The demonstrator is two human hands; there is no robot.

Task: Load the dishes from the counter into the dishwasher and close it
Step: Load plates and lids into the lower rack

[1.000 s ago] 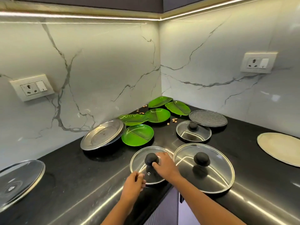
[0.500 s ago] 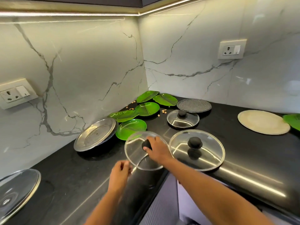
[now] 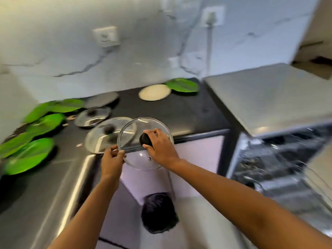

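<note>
Two hands hold a clear round glass lid with a black knob (image 3: 140,159) in the head view. It is raised off the black stone bench (image 3: 172,112) and tilted toward the camera. The right hand (image 3: 160,149) curls round the knob (image 3: 145,140). The left hand (image 3: 112,159) pinches the lid's near-left rim between thumb and fingers.

The lid hangs out past the bench's steel front edge (image 3: 77,177). Its far rim overlaps, in view, a second glass lid (image 3: 102,135) lying flat close to that edge. Behind that lie a smaller steel-rimmed lid (image 3: 93,116) and a grey round plate (image 3: 101,99).

Bright green plates (image 3: 30,155) crowd the bench's left side. A beige round plate (image 3: 154,92) and another green plate (image 3: 182,85) sit by the back wall, with a bare stretch of bench before them.

At the right, a dishwasher (image 3: 269,97) stands open, its dark wire rack (image 3: 280,159) showing, well apart from the lid. Everything is motion-blurred.
</note>
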